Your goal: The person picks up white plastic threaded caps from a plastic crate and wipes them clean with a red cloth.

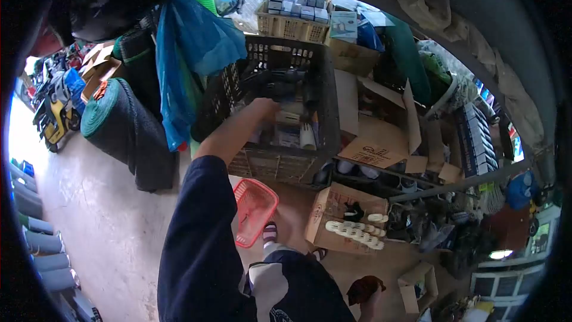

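Observation:
My left hand (pixel 265 108) reaches over the near left side of a black plastic crate (pixel 277 164), above its contents. Its fingers are too blurred and turned away to tell whether they are closed. Inside the crate lie dark items, pale packets and a whitish roll-like piece (pixel 307 137). Low at the bottom right, my right hand (pixel 370 309) is closed around a crumpled reddish-brown bundle (pixel 364 289), whose kind I cannot make out. A red plastic basket (pixel 274 206) stands on the floor by my foot, below the crate.
Open cardboard boxes (pixel 375 149) stand right of the crate. A lower carton (pixel 316 217) holds cream-coloured coils (pixel 354 231). A blue plastic bag (pixel 176 71) hangs at left beside a dark mesh roll (pixel 128 125). A beige crate (pixel 286 27) with small boxes is behind.

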Demonstrator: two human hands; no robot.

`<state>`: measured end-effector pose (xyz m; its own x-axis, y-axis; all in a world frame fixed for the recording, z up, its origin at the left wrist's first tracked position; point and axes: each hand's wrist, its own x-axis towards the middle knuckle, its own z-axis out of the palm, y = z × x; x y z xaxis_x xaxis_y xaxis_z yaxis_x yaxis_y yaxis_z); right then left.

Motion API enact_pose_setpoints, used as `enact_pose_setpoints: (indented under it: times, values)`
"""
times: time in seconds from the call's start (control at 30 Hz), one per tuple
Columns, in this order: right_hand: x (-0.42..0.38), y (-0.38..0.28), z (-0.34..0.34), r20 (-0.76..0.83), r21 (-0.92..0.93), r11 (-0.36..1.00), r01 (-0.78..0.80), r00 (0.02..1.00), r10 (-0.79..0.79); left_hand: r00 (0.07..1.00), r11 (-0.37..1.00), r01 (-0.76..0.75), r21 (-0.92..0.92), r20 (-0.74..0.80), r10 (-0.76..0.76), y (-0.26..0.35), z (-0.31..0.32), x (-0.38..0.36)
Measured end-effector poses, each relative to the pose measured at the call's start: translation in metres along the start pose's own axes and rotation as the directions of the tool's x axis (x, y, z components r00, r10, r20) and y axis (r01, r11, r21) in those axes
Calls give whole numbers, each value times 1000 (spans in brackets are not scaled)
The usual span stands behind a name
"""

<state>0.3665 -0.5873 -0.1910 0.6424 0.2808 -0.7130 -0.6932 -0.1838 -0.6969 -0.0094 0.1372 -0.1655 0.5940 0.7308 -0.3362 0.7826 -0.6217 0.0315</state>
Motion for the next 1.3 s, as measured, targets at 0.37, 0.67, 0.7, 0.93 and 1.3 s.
enact_pose_setpoints:
  times: [0.37,0.67,0.7,0.93,1.3]
  values:
    - [72,63,-83,415,-321,774,545,816,-402,994,996,34,76,98,-42,42,-107,-61]
    - [-78,-45,194,509,143,975,169,832,-219,838,210,-371,-904,-424,-345,138,-117,-283]
    - [-90,-52,210,565,91,968,233,788,-243,881,76,-252,-965,-262,-394,156,-104,-302]
    - [-216,-89,342,949,242,-455,857,-307,-73,806,497,-252,-831,-464,-367,276,-28,-336]
    - [-209,-59,322,972,-197,722,664,34,234,589,663,-678,-318,-775,230,248,-72,-373]
